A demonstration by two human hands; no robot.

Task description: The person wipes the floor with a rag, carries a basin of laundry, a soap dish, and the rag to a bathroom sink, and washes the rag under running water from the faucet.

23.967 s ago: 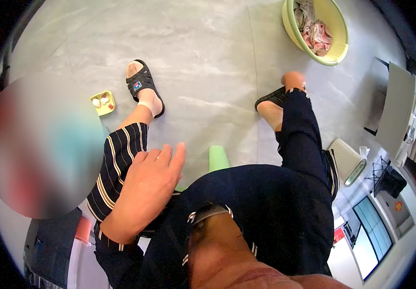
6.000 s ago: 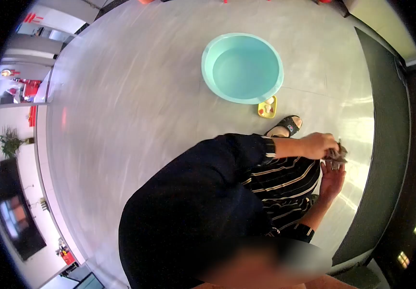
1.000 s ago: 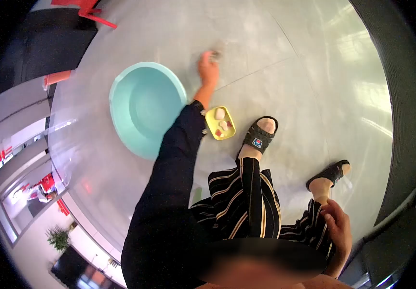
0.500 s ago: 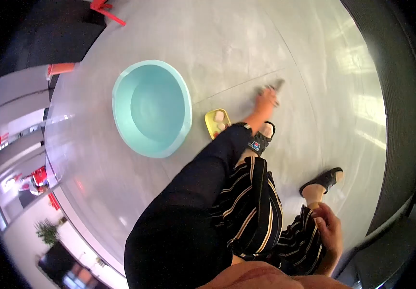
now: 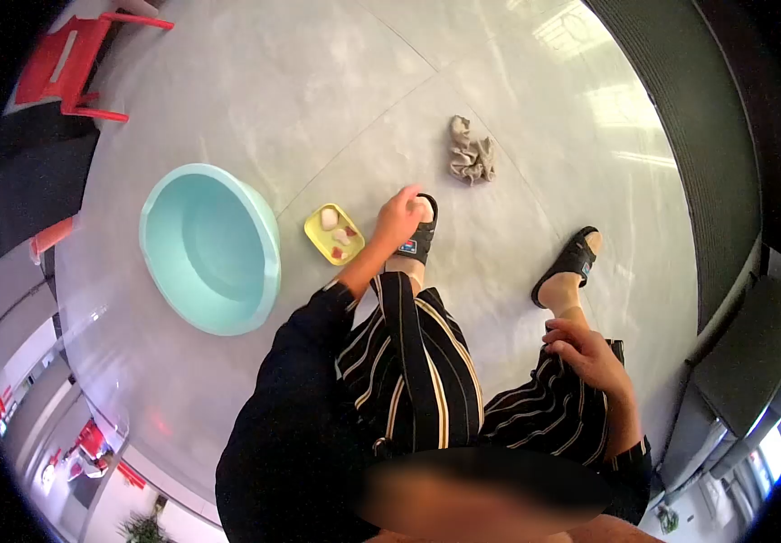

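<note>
My left hand (image 5: 397, 220) is beside the front of the left black slipper (image 5: 417, 240), loosely open, with nothing seen in it. A crumpled grey-brown cloth (image 5: 472, 156) lies on the floor beyond the slipper, apart from both hands. To the left of that hand is a yellow tray (image 5: 312, 234) holding a white block and smaller white and red pieces. Farther left stands a light-blue basin (image 5: 268, 215). My right hand (image 5: 587, 356) rests on the striped trouser leg near the right knee, its fingers slightly bent and parted, holding nothing visible.
The right foot wears another black slipper (image 5: 570, 262). A red chair (image 5: 63, 61) stands at the upper left beside dark furniture (image 5: 42, 176). A dark ribbed mat (image 5: 680, 109) runs along the right side, with a black seat (image 5: 747, 353) at the lower right.
The cloth, blurred in my left hand half a second ago, now lies released on the floor. That hand has drawn back toward the slipper. My right hand stays by the knee; the view has shifted.
</note>
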